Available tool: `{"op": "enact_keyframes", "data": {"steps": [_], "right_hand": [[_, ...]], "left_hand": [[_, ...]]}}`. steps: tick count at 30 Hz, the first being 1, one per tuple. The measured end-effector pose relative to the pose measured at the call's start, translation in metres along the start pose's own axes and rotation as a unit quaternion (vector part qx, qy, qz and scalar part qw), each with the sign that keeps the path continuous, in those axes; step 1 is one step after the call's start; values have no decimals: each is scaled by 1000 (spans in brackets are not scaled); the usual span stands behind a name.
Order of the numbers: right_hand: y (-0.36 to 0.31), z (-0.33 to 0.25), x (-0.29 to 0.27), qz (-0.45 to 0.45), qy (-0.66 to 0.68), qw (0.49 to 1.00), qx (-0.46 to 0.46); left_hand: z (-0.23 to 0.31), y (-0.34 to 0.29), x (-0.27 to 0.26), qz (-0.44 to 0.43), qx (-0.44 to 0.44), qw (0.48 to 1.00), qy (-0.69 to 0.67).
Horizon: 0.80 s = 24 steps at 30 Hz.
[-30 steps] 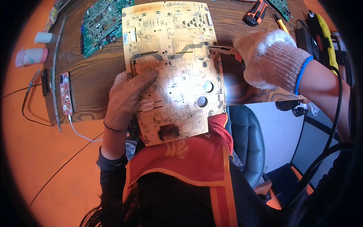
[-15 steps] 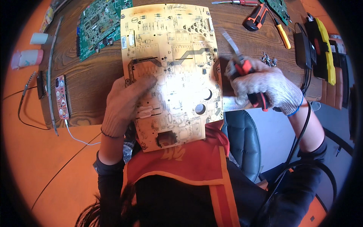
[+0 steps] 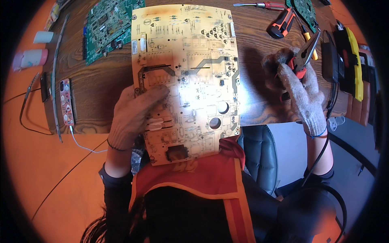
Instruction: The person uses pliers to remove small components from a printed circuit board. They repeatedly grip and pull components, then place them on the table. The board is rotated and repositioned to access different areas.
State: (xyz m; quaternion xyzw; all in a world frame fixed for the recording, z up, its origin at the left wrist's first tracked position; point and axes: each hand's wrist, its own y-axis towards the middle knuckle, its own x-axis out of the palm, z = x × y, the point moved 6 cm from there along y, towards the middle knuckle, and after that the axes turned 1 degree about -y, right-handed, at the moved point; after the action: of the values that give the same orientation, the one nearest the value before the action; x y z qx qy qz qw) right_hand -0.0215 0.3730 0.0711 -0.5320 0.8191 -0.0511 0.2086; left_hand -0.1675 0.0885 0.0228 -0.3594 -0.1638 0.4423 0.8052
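Board (image 3: 188,77), large, yellow, solder side up, lies mid-worktop (image 3: 101,101), near end overhanging edge onto lap. Left hand (image 3: 135,115) flat on its left margin, fingers spread, pinning it. Right hand (image 3: 298,87) closed around pliers (image 3: 306,54), lifted right of board, not touching it. No visible rework; progress unclear. Open room: bare wood between board and pliers; far right crowded with screwdrivers (image 3: 259,5).

A small white rectangular label (image 3: 135,47) sits near the top left corner of the yellow board (image 3: 190,52), upright along its left edge. A phone (image 3: 66,102) lies at the table's left edge, long side running away from the person, showing a pinkish-red patterned face. No packages, signs or lit screens can be made out.
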Motion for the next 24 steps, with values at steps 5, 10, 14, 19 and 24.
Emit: {"op": "enact_keyframes", "data": {"steps": [5,10,14,19,24], "right_hand": [[2,21,10,-13,90,995,33],[-1,27,18,-26,11,1000,14],[-7,10,18,4,-267,957,-110],[-4,-3,16,79,-594,780,-181],[6,5,22,57,-672,725,-138]], "left_hand": [[-2,-3,-1,21,-31,999,-10],[1,-6,1,25,-42,999,-2],[0,-7,-2,60,-59,996,3],[1,-7,-1,60,-48,997,1],[1,-7,0,45,-45,998,19]]}}
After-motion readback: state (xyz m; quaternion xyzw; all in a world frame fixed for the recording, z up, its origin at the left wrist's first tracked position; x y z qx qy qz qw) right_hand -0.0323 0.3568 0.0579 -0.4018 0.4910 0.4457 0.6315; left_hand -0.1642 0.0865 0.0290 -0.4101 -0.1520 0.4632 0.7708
